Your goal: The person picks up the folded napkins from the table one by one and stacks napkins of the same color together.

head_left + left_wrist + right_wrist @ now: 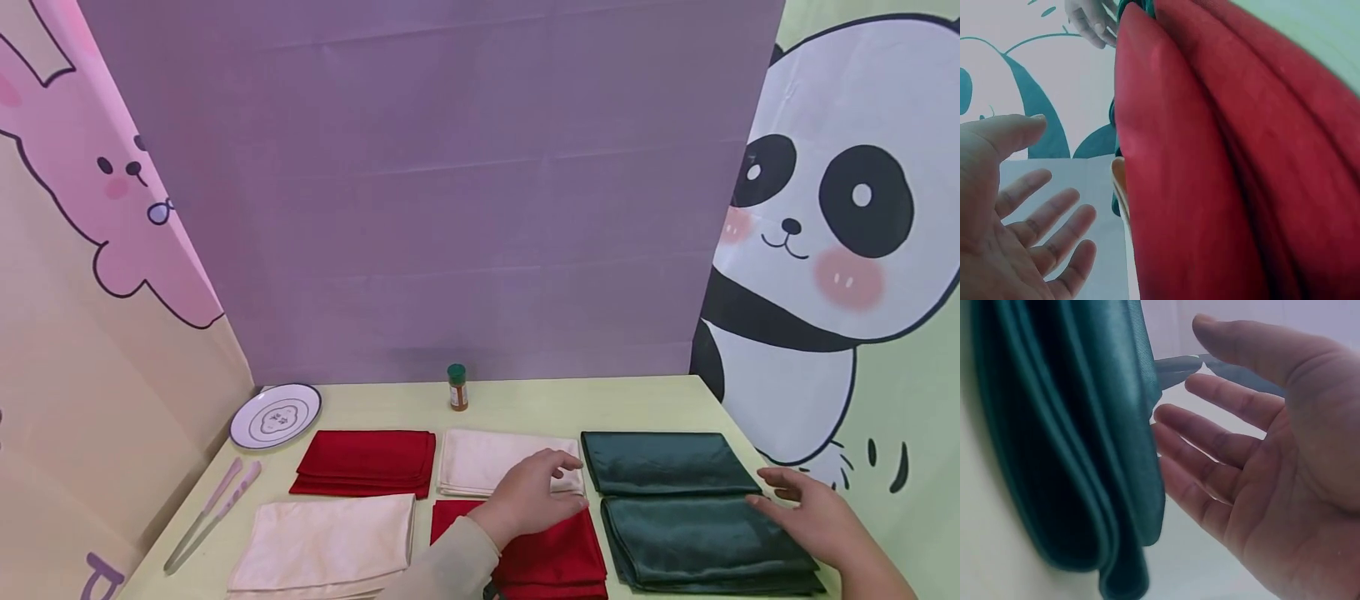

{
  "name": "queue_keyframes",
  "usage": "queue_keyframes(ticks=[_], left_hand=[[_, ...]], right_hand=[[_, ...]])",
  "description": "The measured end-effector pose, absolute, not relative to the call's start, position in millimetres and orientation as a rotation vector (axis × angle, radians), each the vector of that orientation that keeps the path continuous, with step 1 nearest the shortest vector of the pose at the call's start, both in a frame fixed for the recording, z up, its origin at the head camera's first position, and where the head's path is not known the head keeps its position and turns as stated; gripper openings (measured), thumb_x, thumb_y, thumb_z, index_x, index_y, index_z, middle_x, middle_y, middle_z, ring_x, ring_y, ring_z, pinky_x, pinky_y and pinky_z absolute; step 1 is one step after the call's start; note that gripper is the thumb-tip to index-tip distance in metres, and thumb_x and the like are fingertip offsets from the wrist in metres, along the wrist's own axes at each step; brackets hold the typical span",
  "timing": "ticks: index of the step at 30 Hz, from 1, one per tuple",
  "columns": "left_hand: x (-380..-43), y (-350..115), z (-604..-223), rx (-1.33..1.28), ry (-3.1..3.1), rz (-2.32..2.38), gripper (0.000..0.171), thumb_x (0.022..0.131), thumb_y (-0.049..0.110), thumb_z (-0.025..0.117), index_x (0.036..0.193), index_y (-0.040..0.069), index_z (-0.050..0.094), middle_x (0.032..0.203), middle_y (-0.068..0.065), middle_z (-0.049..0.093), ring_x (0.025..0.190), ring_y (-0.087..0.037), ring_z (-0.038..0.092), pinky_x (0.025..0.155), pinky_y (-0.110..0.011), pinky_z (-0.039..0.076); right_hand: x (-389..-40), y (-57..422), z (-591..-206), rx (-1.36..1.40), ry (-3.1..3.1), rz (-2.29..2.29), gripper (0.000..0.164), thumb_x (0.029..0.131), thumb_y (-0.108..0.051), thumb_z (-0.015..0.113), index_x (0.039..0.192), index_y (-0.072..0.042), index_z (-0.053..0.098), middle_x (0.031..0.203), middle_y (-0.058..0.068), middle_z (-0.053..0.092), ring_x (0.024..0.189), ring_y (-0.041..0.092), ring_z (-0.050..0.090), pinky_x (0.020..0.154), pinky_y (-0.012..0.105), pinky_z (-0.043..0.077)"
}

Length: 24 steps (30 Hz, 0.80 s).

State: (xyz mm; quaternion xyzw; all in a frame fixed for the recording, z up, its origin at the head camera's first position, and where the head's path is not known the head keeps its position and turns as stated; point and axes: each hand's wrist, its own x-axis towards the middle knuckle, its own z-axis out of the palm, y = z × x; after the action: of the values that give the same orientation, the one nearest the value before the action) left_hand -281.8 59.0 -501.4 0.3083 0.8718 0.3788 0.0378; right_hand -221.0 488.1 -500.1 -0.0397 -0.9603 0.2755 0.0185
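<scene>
My left hand hovers over the front red folded cloth, thumb and fingers spread and holding nothing. In the left wrist view that red cloth fills the right side, its layers stacked. My right hand is at the right edge of the front dark green folded cloth, fingers relaxed. The right wrist view shows its open palm beside the green cloth's folded layers. Behind lie another green folded cloth, a pale cream one and a red one.
A second cream folded cloth lies front left. Pink-handled tongs and a white plate are at the table's left side. A small green-capped jar stands at the back, before a purple backdrop.
</scene>
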Motion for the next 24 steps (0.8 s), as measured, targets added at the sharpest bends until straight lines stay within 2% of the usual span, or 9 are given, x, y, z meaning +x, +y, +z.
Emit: queue_keyframes(ticks=[6,11,17,24], left_hand=[[-279.8,72.2,-499.9,0.977,2.713,1.074,0.051,0.088,0.04,0.083,0.136,0.031,0.067,0.127,0.017,0.065,0.113,-0.006,0.063,0.091,-0.027,0.055],[-278.4,79.9,-498.2,0.962,2.681,1.076,0.052,0.087,0.037,0.085,0.135,0.03,0.068,0.127,0.018,0.066,0.108,-0.004,0.065,0.09,-0.026,0.056],[-281.1,89.1,-500.3,0.985,2.689,1.022,0.05,0.088,0.039,0.084,0.134,0.027,0.069,0.122,0.014,0.068,0.093,0.002,0.059,0.084,-0.022,0.054],[-282.1,98.4,-502.4,0.928,2.711,0.982,0.047,0.087,0.038,0.085,0.131,0.03,0.071,0.12,0.019,0.068,0.087,0.004,0.058,0.079,-0.02,0.053]], right_hand=[[-223.4,491.8,-504.5,-0.095,-3.025,0.917,0.074,0.097,-0.041,0.076,0.135,0.018,0.052,0.132,0.041,0.057,0.116,0.057,0.06,0.086,0.058,0.059],[-223.5,492.0,-505.3,-0.124,-3.062,0.935,0.078,0.095,-0.043,0.077,0.134,0.02,0.052,0.13,0.041,0.058,0.113,0.054,0.063,0.087,0.058,0.058],[-223.0,490.4,-504.6,-0.13,-3.064,0.924,0.08,0.093,-0.045,0.078,0.132,0.021,0.053,0.128,0.041,0.059,0.11,0.052,0.064,0.087,0.056,0.058],[-226.6,494.6,-510.1,-0.138,-3.056,0.941,0.08,0.09,-0.043,0.082,0.132,0.019,0.053,0.123,0.041,0.061,0.107,0.052,0.065,0.084,0.056,0.059]])
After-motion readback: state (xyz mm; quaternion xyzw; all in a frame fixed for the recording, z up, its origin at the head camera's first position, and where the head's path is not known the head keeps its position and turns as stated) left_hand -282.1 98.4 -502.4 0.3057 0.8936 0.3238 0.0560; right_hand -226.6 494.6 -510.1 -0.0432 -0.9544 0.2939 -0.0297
